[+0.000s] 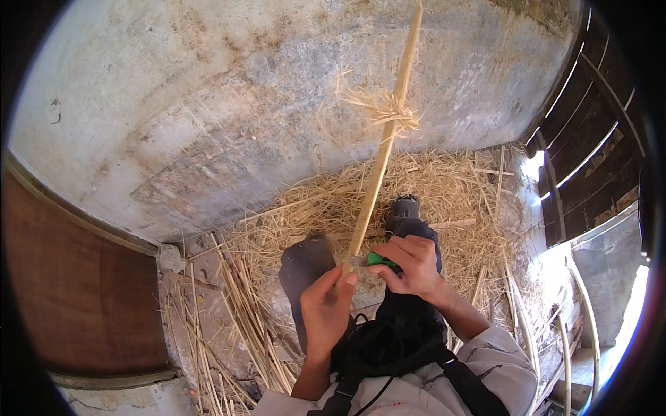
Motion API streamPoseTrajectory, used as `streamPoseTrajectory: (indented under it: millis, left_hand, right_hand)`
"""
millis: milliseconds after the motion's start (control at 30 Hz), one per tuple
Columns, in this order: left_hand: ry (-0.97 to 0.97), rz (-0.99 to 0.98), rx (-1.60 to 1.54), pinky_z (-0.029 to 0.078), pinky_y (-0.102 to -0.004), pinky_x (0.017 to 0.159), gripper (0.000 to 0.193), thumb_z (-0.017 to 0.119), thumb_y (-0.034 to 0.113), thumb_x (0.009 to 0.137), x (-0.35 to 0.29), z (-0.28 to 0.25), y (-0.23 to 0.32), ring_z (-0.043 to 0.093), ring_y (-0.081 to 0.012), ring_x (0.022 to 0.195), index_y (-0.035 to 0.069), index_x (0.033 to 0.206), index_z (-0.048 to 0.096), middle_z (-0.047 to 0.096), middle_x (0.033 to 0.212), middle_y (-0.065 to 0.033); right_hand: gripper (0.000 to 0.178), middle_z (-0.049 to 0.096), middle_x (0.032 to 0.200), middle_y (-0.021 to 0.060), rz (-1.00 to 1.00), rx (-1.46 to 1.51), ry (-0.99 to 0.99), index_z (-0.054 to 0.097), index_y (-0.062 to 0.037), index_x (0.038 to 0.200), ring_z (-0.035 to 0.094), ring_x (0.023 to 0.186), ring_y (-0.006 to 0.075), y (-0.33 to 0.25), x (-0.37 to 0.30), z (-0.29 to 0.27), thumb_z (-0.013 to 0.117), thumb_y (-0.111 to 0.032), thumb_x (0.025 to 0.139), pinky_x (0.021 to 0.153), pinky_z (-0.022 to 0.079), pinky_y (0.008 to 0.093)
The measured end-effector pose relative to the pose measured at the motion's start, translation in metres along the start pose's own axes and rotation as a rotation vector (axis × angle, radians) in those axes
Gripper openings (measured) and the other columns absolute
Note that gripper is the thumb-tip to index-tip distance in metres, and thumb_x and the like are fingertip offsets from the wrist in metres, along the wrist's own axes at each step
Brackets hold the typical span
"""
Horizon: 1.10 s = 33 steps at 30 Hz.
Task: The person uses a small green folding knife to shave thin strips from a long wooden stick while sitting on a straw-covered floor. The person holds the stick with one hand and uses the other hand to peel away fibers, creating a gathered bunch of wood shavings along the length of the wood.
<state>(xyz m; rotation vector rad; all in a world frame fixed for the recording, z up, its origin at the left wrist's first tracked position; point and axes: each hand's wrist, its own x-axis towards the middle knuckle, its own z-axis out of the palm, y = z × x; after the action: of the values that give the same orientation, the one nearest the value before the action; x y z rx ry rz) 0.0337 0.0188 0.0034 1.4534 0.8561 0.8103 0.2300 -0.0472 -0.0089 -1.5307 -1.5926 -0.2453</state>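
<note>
A long, pale strip of wood or bamboo rises away from me, leaning slightly right toward the wall. Its near end is pinched between the thumb and fingers of my left hand. Curled shavings cling in a tuft around its upper part. My right hand is closed around a small knife with a green handle. The short grey blade lies against the strip just above my left fingertips. My right palm hides most of the handle.
Loose shavings are heaped on the floor around my feet. Thin split strips lie in a bundle at the left, near a brown panel. A stained wall stands ahead. Dark slats and curved poles are at the right.
</note>
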Motion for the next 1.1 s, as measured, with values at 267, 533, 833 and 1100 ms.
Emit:
streamPoseTrajectory:
  millis: [267,533,833,1100]
  left_hand:
    - [0.04,0.014,-0.005,0.051,-0.0247,0.078,0.026,0.073,0.005,0.102,-0.004,-0.004,-0.002,0.062,-0.0086,0.089,-0.01,0.122,0.072,0.075,0.1,-0.0089]
    - [0.019,-0.04,-0.045,0.052,-0.0246,0.079,0.027,0.072,0.006,0.103,-0.007,-0.007,-0.002,0.061,-0.0083,0.09,-0.008,0.126,0.072,0.075,0.102,-0.0076]
    - [0.02,-0.052,-0.099,0.029,-0.0188,0.057,0.028,0.069,0.015,0.107,-0.015,-0.007,-0.003,0.044,0.0008,0.066,-0.001,0.129,0.075,0.056,0.076,0.009]
    - [0.0,-0.03,-0.03,0.029,-0.019,0.057,0.028,0.069,0.014,0.107,-0.025,-0.016,-0.017,0.043,0.0011,0.064,-0.002,0.129,0.075,0.054,0.075,0.0096]
  right_hand:
    - [0.033,0.064,0.075,-0.001,-0.036,-0.05,0.016,0.077,-0.0144,0.099,0.059,0.056,0.0197,-0.002,0.005,0.004,0.087,-0.04,0.081,0.053,0.046,0.0329]
    - [0.029,0.072,0.083,0.0021,0.012,-0.047,0.069,0.077,-0.0116,0.098,0.066,0.062,0.0224,-0.002,0.015,0.001,0.088,-0.033,0.082,0.055,0.049,0.0343]
    - [0.025,0.074,0.084,0.0045,0.037,-0.031,0.099,0.076,-0.0093,0.099,0.067,0.062,0.0252,0.015,0.032,-0.007,0.088,-0.026,0.084,0.058,0.051,0.0362]
    - [0.022,0.076,0.087,0.0099,0.137,0.004,0.182,0.078,-0.0061,0.1,0.073,0.07,0.0294,0.028,0.047,-0.006,0.084,-0.025,0.089,0.062,0.057,0.0354]
